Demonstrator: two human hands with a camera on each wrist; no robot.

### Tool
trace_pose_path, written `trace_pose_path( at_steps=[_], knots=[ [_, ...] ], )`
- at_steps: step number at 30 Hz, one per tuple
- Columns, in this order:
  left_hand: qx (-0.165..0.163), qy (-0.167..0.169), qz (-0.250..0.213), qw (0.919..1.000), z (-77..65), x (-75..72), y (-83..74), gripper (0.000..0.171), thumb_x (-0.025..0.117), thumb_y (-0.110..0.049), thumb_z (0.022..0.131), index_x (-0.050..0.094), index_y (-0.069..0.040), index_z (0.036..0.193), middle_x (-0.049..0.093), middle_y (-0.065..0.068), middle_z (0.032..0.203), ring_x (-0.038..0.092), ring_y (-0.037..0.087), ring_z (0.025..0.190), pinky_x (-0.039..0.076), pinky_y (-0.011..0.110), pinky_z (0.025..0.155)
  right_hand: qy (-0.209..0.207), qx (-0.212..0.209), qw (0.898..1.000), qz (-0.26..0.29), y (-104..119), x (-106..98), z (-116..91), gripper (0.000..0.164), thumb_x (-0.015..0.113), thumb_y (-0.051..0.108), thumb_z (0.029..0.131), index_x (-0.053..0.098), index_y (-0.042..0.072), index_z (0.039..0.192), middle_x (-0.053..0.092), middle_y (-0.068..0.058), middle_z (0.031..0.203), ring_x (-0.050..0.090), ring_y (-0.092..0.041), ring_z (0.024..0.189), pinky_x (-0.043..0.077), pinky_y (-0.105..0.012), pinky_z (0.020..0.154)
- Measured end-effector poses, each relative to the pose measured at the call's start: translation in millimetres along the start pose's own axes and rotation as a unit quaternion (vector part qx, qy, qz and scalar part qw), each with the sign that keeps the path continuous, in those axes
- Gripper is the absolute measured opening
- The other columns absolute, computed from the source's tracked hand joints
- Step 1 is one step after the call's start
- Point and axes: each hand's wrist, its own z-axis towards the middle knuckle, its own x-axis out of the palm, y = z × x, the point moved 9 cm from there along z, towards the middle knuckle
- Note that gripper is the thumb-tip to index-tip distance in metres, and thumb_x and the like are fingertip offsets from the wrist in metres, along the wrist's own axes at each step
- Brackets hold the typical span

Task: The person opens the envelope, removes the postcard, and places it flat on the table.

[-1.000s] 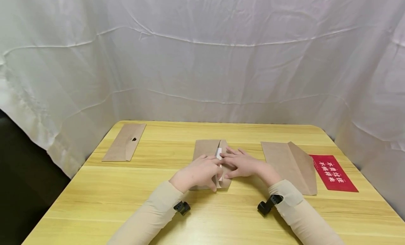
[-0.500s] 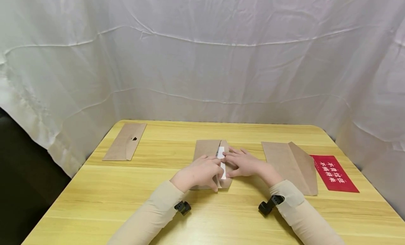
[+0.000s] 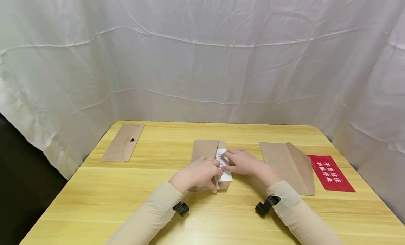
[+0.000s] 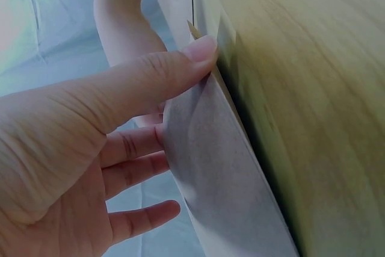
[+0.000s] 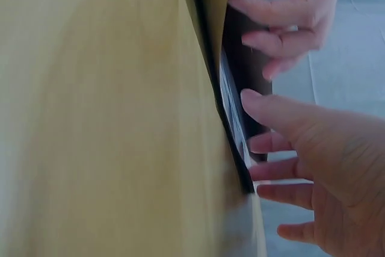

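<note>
A brown paper envelope (image 3: 204,148) lies at the middle of the table, with a white card (image 3: 226,176) bearing dark printed characters partly out of its right-hand opening. My left hand (image 3: 197,173) holds the envelope by the opening; its thumb (image 4: 180,67) is at the near edge while the other fingers reach over the upper face. From the right, my right hand (image 3: 243,162) has its thumb and fingertips on the card. Edge-on, the card (image 5: 227,85) shows in the right wrist view between the envelope's layers. How the right fingertips meet the card is partly hidden.
To the right lies another brown envelope (image 3: 280,160) with its flap spread, overlapping a red card (image 3: 330,173) with white characters. A closed brown envelope (image 3: 121,143) with a dark mark lies at the far left. A pale curtain (image 3: 202,72) hangs behind the table.
The white card has slid rightward out of the envelope, showing more of its printed face. My right hand has shifted slightly along it; the left hand stays nearly in place.
</note>
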Motion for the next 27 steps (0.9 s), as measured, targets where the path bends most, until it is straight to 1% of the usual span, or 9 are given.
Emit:
trace_pose_path(
  at_steps=[5, 9, 11, 14, 17, 19, 22, 24, 27],
  knots=[
    [-0.004, 0.001, -0.005, 1.0000, -1.0, 1.0, 0.9, 0.031, 0.082, -0.050, 0.067, 0.068, -0.030, 0.085, 0.058, -0.013, 0.099, 0.053, 0.009, 0.100, 0.048, 0.035, 0.090, 0.018, 0.005, 0.999, -0.027, 5, 5, 7, 0.060, 0.060, 0.044, 0.092, 0.050, 0.010, 0.140, 0.054, -0.013, 0.126, 0.055, -0.031, 0.118, 0.039, -0.058, 0.105],
    [-0.007, 0.005, -0.007, 0.9999, -1.4, 1.0, 0.3, 0.029, 0.082, -0.049, 0.068, 0.068, -0.030, 0.084, 0.058, -0.014, 0.097, 0.053, 0.008, 0.097, 0.048, 0.034, 0.088, 0.052, 0.030, 0.998, -0.007, 5, 5, 10, 0.063, 0.066, 0.042, 0.088, 0.051, 0.007, 0.138, 0.046, -0.020, 0.144, 0.040, -0.039, 0.138, 0.032, -0.062, 0.111],
    [-0.007, 0.005, -0.008, 0.9999, -1.5, 1.5, 0.0, 0.029, 0.082, -0.049, 0.068, 0.068, -0.030, 0.085, 0.058, -0.014, 0.098, 0.053, 0.008, 0.098, 0.048, 0.034, 0.089, 0.057, 0.042, 0.997, 0.013, 5, 4, 13, 0.058, 0.068, 0.041, 0.087, 0.053, 0.006, 0.131, 0.047, -0.020, 0.145, 0.039, -0.039, 0.139, 0.034, -0.060, 0.110],
    [-0.007, 0.005, -0.009, 0.9999, -1.6, 1.9, -0.6, 0.030, 0.082, -0.048, 0.068, 0.069, -0.030, 0.086, 0.060, -0.013, 0.103, 0.054, 0.009, 0.102, 0.048, 0.035, 0.092, 0.054, 0.067, 0.996, 0.036, 2, 4, 20, 0.049, 0.070, 0.040, 0.086, 0.054, 0.009, 0.120, 0.056, -0.014, 0.132, 0.057, -0.033, 0.117, 0.047, -0.051, 0.098],
    [-0.004, 0.004, -0.006, 1.0000, -1.4, 1.9, -1.6, 0.031, 0.082, -0.048, 0.069, 0.069, -0.029, 0.089, 0.062, -0.012, 0.107, 0.055, 0.011, 0.107, 0.048, 0.036, 0.095, 0.044, 0.082, 0.995, 0.032, 0, 6, 26, 0.047, 0.070, 0.041, 0.087, 0.052, 0.010, 0.117, 0.056, -0.010, 0.121, 0.061, -0.027, 0.097, 0.052, -0.044, 0.085],
    [-0.002, 0.003, -0.006, 1.0000, -1.2, 1.8, -2.2, 0.031, 0.082, -0.048, 0.069, 0.069, -0.029, 0.089, 0.063, -0.011, 0.113, 0.055, 0.012, 0.109, 0.048, 0.036, 0.096, 0.049, 0.089, 0.995, 0.020, 0, 9, 27, 0.054, 0.068, 0.042, 0.087, 0.050, 0.008, 0.125, 0.053, -0.012, 0.126, 0.060, -0.031, 0.102, 0.052, -0.048, 0.089],
    [-0.002, 0.002, -0.005, 1.0000, -0.6, 1.7, -2.7, 0.030, 0.082, -0.049, 0.069, 0.069, -0.029, 0.088, 0.063, -0.011, 0.114, 0.055, 0.011, 0.109, 0.049, 0.035, 0.094, 0.055, 0.096, 0.994, 0.013, 0, 10, 26, 0.068, 0.067, 0.043, 0.089, 0.044, 0.004, 0.139, 0.046, -0.018, 0.137, 0.054, -0.039, 0.120, 0.045, -0.058, 0.100],
    [-0.004, 0.002, -0.004, 1.0000, -0.2, 1.6, -2.8, 0.030, 0.082, -0.049, 0.068, 0.069, -0.029, 0.088, 0.063, -0.011, 0.113, 0.055, 0.010, 0.107, 0.049, 0.033, 0.092, 0.061, 0.108, 0.992, 0.018, -2, 10, 24, 0.075, 0.066, 0.044, 0.089, 0.038, 0.005, 0.147, 0.042, -0.019, 0.143, 0.046, -0.041, 0.130, 0.038, -0.061, 0.106],
    [-0.006, 0.003, 0.001, 1.0000, 0.9, 2.2, -2.9, 0.031, 0.082, -0.050, 0.068, 0.069, -0.030, 0.088, 0.061, -0.013, 0.105, 0.054, 0.009, 0.103, 0.049, 0.030, 0.088, 0.059, 0.120, 0.990, 0.034, -5, 6, 20, 0.082, 0.069, 0.044, 0.087, 0.034, 0.004, 0.150, 0.039, -0.021, 0.147, 0.041, -0.041, 0.135, 0.035, -0.063, 0.108]
  ],
)
